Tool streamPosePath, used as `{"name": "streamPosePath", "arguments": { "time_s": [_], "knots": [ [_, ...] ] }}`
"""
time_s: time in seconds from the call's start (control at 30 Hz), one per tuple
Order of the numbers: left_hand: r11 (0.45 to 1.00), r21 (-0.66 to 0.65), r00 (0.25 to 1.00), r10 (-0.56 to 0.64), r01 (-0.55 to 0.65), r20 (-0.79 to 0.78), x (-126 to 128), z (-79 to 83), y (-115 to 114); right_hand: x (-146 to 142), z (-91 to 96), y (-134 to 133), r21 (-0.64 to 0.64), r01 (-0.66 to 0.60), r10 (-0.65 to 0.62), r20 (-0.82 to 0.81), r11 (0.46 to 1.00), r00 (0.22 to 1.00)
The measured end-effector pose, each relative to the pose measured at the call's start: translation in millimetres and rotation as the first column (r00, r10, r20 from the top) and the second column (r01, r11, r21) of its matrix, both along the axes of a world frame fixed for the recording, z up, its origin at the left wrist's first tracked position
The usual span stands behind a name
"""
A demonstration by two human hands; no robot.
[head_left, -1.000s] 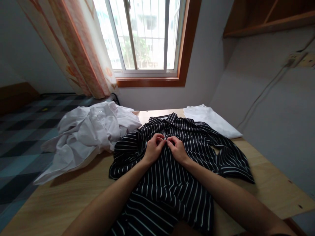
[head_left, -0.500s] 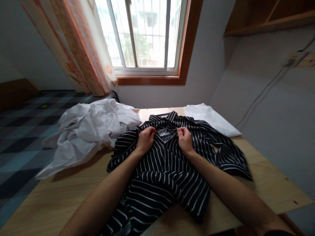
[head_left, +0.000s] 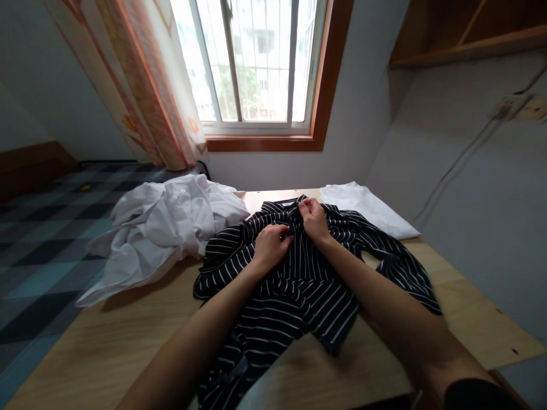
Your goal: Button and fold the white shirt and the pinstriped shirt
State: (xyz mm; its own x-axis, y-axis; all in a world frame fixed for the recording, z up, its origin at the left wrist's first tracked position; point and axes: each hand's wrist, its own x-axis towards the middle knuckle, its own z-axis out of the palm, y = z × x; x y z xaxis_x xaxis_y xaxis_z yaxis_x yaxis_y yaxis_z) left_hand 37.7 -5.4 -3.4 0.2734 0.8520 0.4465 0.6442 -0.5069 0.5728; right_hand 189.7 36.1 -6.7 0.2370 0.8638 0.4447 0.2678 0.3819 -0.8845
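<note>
A black shirt with thin white stripes (head_left: 299, 285) lies spread on the wooden table (head_left: 106, 341), collar toward the window. My left hand (head_left: 270, 246) is closed on the shirt's front edge just below the collar. My right hand (head_left: 313, 219) is closed on the fabric at the collar, a little farther from me than the left. Both hands pinch the shirt close together at its chest opening.
A crumpled white garment (head_left: 162, 225) is heaped at the table's left, hanging over the edge. A folded white cloth (head_left: 367, 209) lies at the back right by the wall. Behind the table are a window (head_left: 256, 62) and a curtain (head_left: 145, 85).
My hands spread the shirt front apart, then came together again nearer the collar. The right hand moved up and away from me. The shirt's lower part has bunched toward the collar.
</note>
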Motion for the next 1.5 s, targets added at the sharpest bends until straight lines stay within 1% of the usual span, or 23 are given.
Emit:
{"name": "streamPosePath", "arguments": {
  "time_s": [0.07, 0.1, 0.17, 0.2, 0.27, 0.37, 0.43, 0.5, 0.53, 0.57, 0.63, 0.7, 0.77, 0.83, 0.93, 1.03, 1.07, 1.13, 1.2, 1.33, 1.5],
  "knots": [
    [0.993, -0.103, 0.987, -0.043, 0.06, 0.153, -2, -4.1, 6, -2, 2.3, -12, 0.022, -0.037, 0.034, 0.113, 0.999, 0.993],
    [0.982, -0.157, 0.969, -0.062, 0.101, 0.238, -4, -5.3, 8, -2, 1.8, -19, 0.036, -0.028, 0.021, 0.183, 0.999, 0.983],
    [0.951, -0.256, 0.915, -0.061, 0.174, 0.399, -7, -6.2, 11, -3, -2.2, -33, 0.073, 0.031, -0.052, 0.306, 0.997, 0.951],
    [0.931, -0.302, 0.886, -0.045, 0.205, 0.462, -9, -6.3, 12, -2, -5.7, -39, 0.088, 0.065, -0.091, 0.338, 0.994, 0.937],
    [0.884, -0.381, 0.832, -0.017, 0.271, 0.554, -10, -6.3, 11, 1, -14.5, -46, 0.073, 0.105, -0.123, 0.318, 0.992, 0.94],
    [0.824, -0.439, 0.771, 0.005, 0.358, 0.637, -10, -5.7, 9, 10, -29.1, -43, -0.041, 0.17, -0.159, 0.196, 0.985, 0.968],
    [0.804, -0.453, 0.748, 0.015, 0.386, 0.664, -10, -4.8, 9, 18, -36.1, -38, -0.085, 0.274, -0.263, 0.123, 0.958, 0.957],
    [0.781, -0.473, 0.735, 0.026, 0.408, 0.677, -11, -3.9, 10, 23, -38.0, -35, -0.073, 0.374, -0.37, 0.064, 0.925, 0.927],
    [0.77, -0.483, 0.733, 0.029, 0.417, 0.68, -11, -3.7, 11, 23, -36.6, -36, -0.048, 0.398, -0.396, 0.046, 0.916, 0.917],
    [0.764, -0.49, 0.736, 0.03, 0.42, 0.677, -12, -3.6, 12, 22, -33.7, -39, -0.012, 0.397, -0.396, 0.046, 0.918, 0.917],
    [0.775, -0.487, 0.756, 0.018, 0.404, 0.655, -12, -4.0, 13, 16, -25.2, -48, 0.065, 0.317, -0.322, 0.109, 0.946, 0.94],
    [0.809, -0.45, 0.783, -0.021, 0.379, 0.621, -12, -4.6, 13, 7, -16.5, -58, 0.114, 0.18, -0.2, 0.201, 0.977, 0.959],
    [0.851, -0.389, 0.814, -0.074, 0.353, 0.577, -10, -5.0, 12, -1, -11.2, -66, 0.123, 0.07, -0.1, 0.261, 0.99, 0.96],
    [0.894, -0.32, 0.853, -0.116, 0.313, 0.509, -9, -5.0, 10, -5, -10.3, -70, 0.107, 0.024, -0.052, 0.268, 0.994, 0.962],
    [0.945, -0.234, 0.91, -0.122, 0.228, 0.395, -7, -4.0, 6, -6, -13.8, -69, 0.057, 0.002, -0.015, 0.241, 0.998, 0.97],
    [0.969, -0.18, 0.941, -0.108, 0.172, 0.319, -4, -2.4, 3, -6, -16.5, -68, 0.053, 0.066, -0.076, 0.205, 0.996, 0.976],
    [0.973, -0.166, 0.948, -0.106, 0.161, 0.3, -4, -1.7, 2, -6, -16.9, -69, 0.058, 0.074, -0.084, 0.2, 0.996, 0.976],
    [0.979, -0.15, 0.959, -0.096, 0.139, 0.266, -3, -0.5, 1, -7, -17.4, -69, 0.06, 0.047, -0.058, 0.197, 0.997, 0.979],
    [0.98, -0.147, 0.964, -0.093, 0.133, 0.251, -2, 0.2, 0, -9, -18.4, -69, 0.036, 0.017, -0.023, 0.183, 0.999, 0.983],
    [0.98, -0.128, 0.961, -0.115, 0.151, 0.251, -3, -0.9, -1, -10, -22.3, -67, -0.023, 0.015, -0.012, 0.107, 1.0, 0.994],
    [0.983, -0.107, 0.973, -0.124, 0.147, 0.196, -4, -3.0, 0, -8, -25.3, -64, -0.048, -0.07, 0.073, 0.069, 0.996, 0.995]
  ]
}}
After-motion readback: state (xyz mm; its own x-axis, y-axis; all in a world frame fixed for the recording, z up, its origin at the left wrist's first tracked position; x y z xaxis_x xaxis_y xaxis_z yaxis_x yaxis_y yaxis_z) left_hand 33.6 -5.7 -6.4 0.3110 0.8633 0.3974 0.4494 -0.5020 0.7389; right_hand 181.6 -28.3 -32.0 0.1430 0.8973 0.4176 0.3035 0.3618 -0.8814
